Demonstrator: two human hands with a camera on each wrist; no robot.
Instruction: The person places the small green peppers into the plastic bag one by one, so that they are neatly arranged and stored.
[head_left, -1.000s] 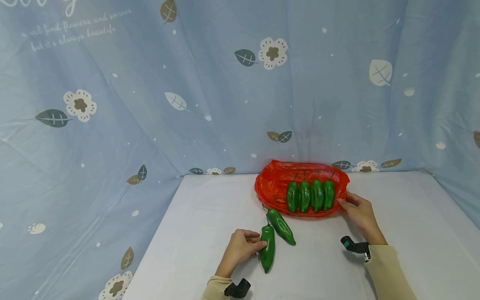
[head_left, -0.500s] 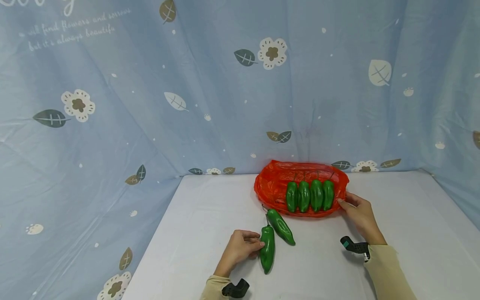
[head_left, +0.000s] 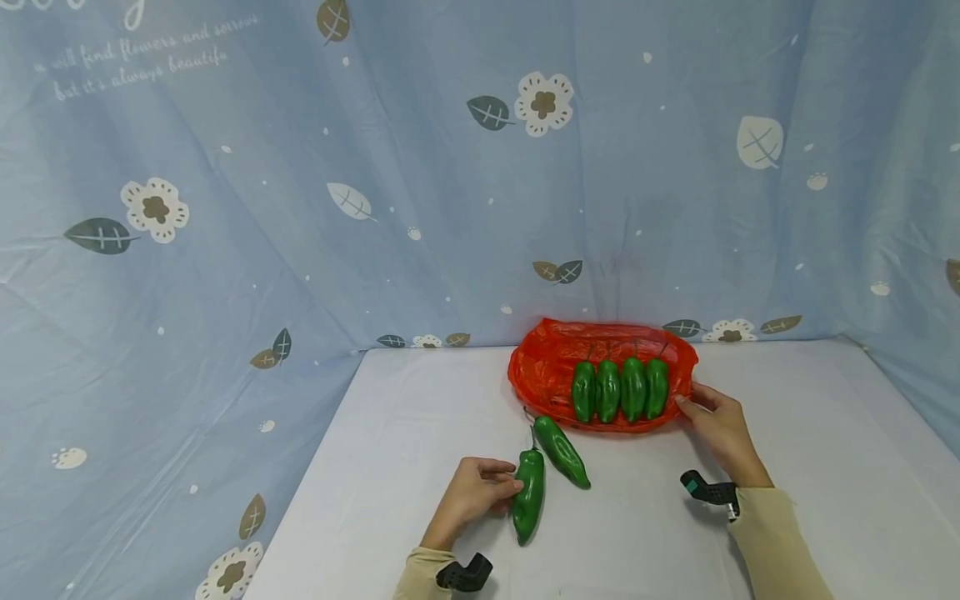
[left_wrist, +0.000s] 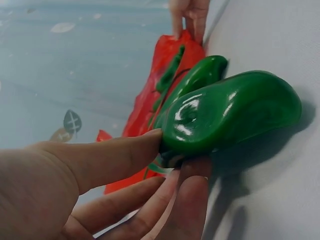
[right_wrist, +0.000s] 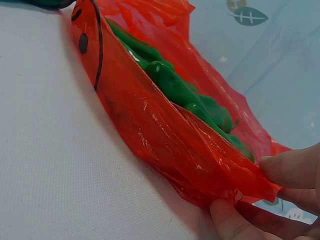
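Sizing it up, we'd call this roughly two-thirds done: four peppers [head_left: 609,392] already sit side by side in the open red bag [head_left: 551,367], and two remain outside it, nearer us over the tabletop [head_left: 637,533]. Down at the front, our left hand [head_left: 474,493] is drawn to a pinch, thumb and fingers on the held pepper [head_left: 528,502], as our right hand [head_left: 720,425] pinches the bag's right edge and the loose pepper [head_left: 562,455] lies untouched, stem near the rim. Counting now, we make it six peppers, one bag.
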